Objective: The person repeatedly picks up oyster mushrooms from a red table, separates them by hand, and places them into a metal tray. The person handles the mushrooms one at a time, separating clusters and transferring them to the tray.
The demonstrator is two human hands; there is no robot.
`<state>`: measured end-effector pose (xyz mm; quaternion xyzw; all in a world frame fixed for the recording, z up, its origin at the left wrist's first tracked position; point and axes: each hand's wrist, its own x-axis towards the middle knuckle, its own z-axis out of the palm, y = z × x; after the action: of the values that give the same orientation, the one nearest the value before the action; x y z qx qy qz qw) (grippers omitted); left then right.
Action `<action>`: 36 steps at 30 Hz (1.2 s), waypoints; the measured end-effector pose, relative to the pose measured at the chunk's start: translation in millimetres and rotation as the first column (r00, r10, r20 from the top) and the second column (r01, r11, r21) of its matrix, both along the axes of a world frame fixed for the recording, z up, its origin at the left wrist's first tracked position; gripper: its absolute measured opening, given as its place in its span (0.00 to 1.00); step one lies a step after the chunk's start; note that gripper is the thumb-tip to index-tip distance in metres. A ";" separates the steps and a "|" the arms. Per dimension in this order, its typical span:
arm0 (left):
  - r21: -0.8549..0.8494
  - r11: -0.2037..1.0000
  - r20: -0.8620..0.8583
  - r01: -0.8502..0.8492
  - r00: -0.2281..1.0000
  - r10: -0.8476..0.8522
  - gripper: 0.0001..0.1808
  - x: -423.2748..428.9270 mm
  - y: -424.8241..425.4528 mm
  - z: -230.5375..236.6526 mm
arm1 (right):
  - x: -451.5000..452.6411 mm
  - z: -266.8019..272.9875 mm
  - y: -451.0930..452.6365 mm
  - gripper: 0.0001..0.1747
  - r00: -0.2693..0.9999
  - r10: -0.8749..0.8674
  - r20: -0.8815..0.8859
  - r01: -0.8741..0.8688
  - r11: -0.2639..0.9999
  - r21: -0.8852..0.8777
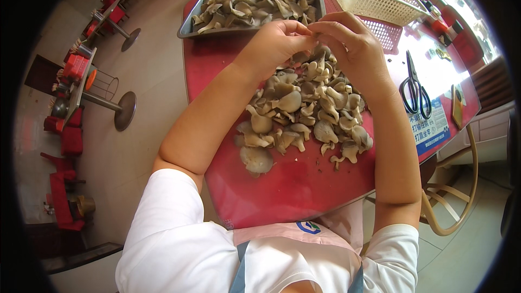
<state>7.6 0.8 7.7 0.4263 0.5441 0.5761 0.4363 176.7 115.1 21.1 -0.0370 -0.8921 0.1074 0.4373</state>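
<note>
My left hand and my right hand meet fingertip to fingertip above the far end of a pile of oyster mushrooms. A small dark bit, likely a piece of mushroom, shows between the fingertips; the fingers largely hide it. The pile lies loose on the red tabletop, with one broad cap at its near left edge. Just beyond my hands stands a grey metal tray heaped with torn oyster mushrooms.
Cream plastic baskets stand at the back right. Black-handled scissors lie right of my right forearm, partly over a printed sheet, with a phone-like object beyond. A wooden chair is at the right.
</note>
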 end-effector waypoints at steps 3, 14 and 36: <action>0.023 1.000 -0.087 0.021 0.996 -0.019 0.13 0.6 -0.7 -0.9 | 0.7 -1.1 -1.7 0.11 0.998 -0.052 0.023 0.049 0.995 0.081; -0.055 0.998 0.215 0.018 0.977 -0.006 0.08 -3.7 -1.5 1.5 | 16.2 -9.4 47.8 0.08 0.919 -0.320 -0.229 0.120 0.781 -0.613; 0.049 0.979 0.506 -0.200 0.850 0.148 0.23 -19.4 34.2 44.9 | 17.3 -7.7 45.1 0.08 0.974 -0.163 -0.158 0.012 0.732 -0.681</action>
<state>-11.9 35.1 52.6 0.2328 0.4194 0.7303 0.4863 194.0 160.2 13.3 -0.2240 -0.7387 0.4061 0.4891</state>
